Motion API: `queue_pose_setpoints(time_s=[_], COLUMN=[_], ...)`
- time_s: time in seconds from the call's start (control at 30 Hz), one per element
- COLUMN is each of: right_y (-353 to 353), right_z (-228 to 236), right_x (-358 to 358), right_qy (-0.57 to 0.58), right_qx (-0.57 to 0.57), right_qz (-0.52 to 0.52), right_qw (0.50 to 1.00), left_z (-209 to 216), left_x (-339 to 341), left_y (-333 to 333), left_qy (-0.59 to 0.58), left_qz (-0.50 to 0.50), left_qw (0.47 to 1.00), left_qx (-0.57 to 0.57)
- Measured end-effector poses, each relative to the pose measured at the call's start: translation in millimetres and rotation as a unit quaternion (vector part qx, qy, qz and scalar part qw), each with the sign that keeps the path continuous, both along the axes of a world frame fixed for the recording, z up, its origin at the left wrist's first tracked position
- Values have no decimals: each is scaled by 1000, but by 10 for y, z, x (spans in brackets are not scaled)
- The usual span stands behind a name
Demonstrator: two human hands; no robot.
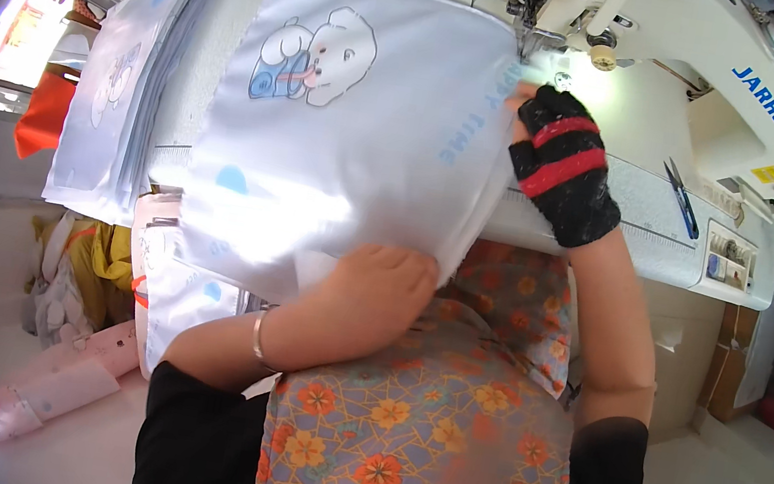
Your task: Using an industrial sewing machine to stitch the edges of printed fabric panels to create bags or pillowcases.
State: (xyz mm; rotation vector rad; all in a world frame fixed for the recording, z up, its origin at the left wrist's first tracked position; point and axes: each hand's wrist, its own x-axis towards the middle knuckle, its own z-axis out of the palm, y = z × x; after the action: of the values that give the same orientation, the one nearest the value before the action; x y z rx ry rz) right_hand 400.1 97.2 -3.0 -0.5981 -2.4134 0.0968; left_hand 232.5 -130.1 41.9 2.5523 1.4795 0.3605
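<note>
A shiny white fabric panel with a printed cartoon puppy and rounded corners spreads across the sewing table. Its far right edge lies at the needle and presser foot of a white sewing machine. My right hand, in a black fingerless glove with red stripes, grips the right edge just before the foot; its fingertips are partly hidden. Bare but for a bracelet on the wrist, my left hand is closed over the panel's near right corner, which hangs past the table edge. More layers show beneath that edge.
A stack of similar printed panels stands to the left. Dark thread snips lie on the table at right, by a small compartment tray. Yellow cloth and a pink roll sit below at left.
</note>
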Motion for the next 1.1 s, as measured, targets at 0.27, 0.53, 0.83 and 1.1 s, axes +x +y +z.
queue_pose_setpoints(time_s=[0.27,0.53,0.83,1.1], right_y=[55,-7,339,1370], right_z=[-81,-49,1197,2123], right_x=[-11,36,870,1036], right_qy=[-41,-69,252,50], right_qx=[36,7,249,52], right_qz=[-55,-51,-223,-268], right_qw=[997,996,908,961], left_z=[33,-25,-550,-752], left_x=[301,-738,-1696,-1708], left_y=[193,-282,-1036,-1013], left_qy=[-29,-68,-245,-386], left_qz=[13,323,551,521], left_qw=[998,936,797,761], left_qx=[-61,119,-28,5])
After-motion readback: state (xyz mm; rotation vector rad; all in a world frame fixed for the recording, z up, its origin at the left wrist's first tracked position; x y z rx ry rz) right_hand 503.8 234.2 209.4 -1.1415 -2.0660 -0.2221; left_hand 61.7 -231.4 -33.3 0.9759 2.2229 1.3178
